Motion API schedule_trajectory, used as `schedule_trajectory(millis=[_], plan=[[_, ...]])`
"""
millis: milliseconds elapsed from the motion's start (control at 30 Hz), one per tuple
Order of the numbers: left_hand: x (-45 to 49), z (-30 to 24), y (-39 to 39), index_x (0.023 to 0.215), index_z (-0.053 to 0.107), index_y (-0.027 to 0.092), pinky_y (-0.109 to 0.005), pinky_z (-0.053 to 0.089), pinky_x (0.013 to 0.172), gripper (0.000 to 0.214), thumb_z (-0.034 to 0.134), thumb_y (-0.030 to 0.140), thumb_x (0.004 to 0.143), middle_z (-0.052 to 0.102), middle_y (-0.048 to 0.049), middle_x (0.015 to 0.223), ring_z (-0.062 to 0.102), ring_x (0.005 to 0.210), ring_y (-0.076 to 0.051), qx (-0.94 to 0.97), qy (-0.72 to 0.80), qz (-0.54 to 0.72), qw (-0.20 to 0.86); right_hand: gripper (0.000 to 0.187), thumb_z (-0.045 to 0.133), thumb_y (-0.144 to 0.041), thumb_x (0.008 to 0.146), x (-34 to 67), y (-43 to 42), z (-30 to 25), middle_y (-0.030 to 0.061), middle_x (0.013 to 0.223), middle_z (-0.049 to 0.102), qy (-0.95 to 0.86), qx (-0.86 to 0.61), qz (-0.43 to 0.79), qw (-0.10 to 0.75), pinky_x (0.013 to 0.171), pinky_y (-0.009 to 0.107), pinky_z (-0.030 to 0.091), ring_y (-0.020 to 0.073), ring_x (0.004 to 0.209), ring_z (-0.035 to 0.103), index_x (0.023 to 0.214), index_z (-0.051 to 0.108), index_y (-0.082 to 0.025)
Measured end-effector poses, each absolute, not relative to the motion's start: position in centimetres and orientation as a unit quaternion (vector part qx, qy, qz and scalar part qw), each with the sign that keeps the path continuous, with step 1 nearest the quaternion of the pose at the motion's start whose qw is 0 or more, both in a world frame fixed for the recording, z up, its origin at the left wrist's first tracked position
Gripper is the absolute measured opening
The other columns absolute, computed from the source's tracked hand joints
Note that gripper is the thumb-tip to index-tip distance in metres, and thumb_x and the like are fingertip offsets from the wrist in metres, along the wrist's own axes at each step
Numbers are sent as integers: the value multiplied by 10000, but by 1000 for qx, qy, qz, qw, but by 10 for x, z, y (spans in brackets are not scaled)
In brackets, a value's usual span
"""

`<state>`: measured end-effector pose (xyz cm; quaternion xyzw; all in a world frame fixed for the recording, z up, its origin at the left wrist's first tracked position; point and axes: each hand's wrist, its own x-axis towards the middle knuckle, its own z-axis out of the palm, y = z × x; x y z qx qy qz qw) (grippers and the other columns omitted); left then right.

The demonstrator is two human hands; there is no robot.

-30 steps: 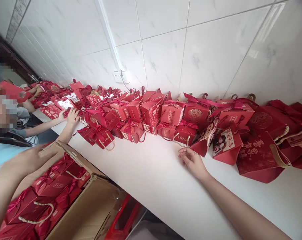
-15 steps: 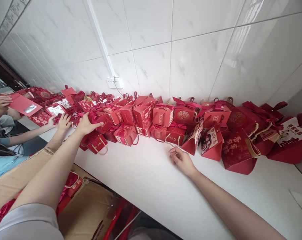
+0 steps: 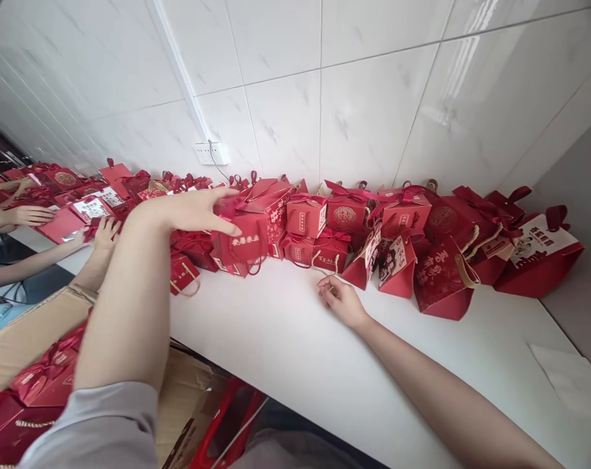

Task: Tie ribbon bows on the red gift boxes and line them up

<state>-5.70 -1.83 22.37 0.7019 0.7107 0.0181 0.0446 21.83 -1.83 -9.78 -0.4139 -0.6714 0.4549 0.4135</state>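
Left hand [image 3: 195,212] gripping red, pale-lettered cardboard box [image 3: 249,246], frame centre.
Pinch lightly, hold level to spare cardboard; right hand [image 3: 341,303] loosely closed, seemingly empty.

The bench [image 3: 275,319] has a smooth top with a soft shine. The boxes [image 3: 444,280] on it look like stiff, smooth, mostly matt card. They have silky cloth ribbons [image 3: 348,191] and some bumpy twisted rope handles [image 3: 472,239]. Behind the bench, the wall tiles [image 3: 373,117] are very glossy. Below it, the carton [image 3: 36,339] is dull cardboard.
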Motion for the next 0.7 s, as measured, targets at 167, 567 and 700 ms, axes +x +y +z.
schedule_trajectory(millis=[167,567,700], plan=[[19,153,-54,1549,266,287,-422,476,967,1054,760,512,645,455,-157,1489,577,1236,-382,683,727,17,64,138,509,-304,878,219,-20,-93,0,805,650,-669,-411,445,430,606,304,475,142,529,575,961,579,-219],[-5,67,-118,1412,466,254,-411,464,984,666,411,683,905,611,-98,1250,590,1152,-264,629,711,251,191,312,428,-512,983,219,-24,-75,27,898,681,-642,-403,422,497,588,274,471,143,596,575,983,558,-229],[-6,97,-83,1387,499,320,-352,484,947,587,535,617,882,597,-63,1312,562,1203,-250,755,578,141,276,333,465,-540,963,225,-17,-52,36,954,671,-647,-383,431,499,542,252,472,130,603,613,958,552,-219]])
